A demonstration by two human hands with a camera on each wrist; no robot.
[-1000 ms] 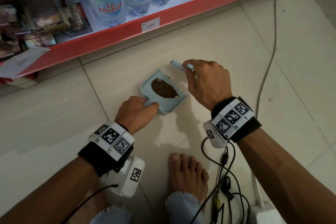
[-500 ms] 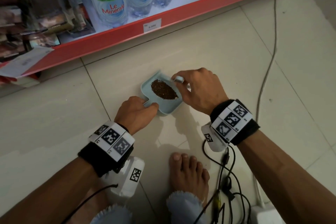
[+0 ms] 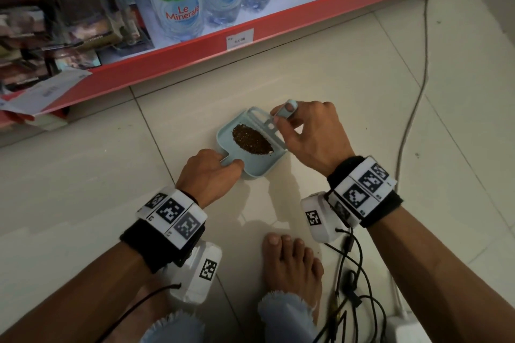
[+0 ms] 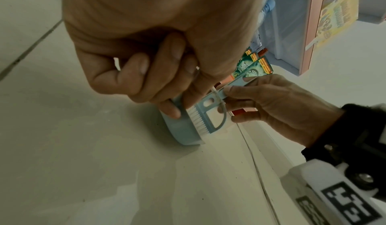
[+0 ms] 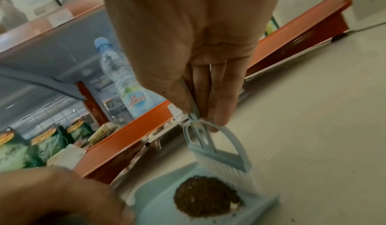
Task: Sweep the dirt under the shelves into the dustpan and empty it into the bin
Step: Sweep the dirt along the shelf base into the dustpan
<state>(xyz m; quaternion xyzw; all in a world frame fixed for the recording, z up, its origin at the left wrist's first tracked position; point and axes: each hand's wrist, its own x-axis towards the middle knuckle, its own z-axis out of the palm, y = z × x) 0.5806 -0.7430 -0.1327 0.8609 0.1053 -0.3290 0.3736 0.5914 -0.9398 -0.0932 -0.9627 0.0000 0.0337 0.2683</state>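
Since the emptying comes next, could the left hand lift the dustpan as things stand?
Probably yes: the left hand already grips the dustpan by its handle; only the brush bristles rest at its mouth.

Pale tiled floor (image 3: 334, 69) beneath a red-edged shelf (image 3: 172, 64).

Dirt pile (image 3: 252, 141) in dustpan (image 3: 225, 135), left hand (image 3: 207, 174) gripping, right hand (image 3: 312, 138) holding brush (image 3: 274, 127).
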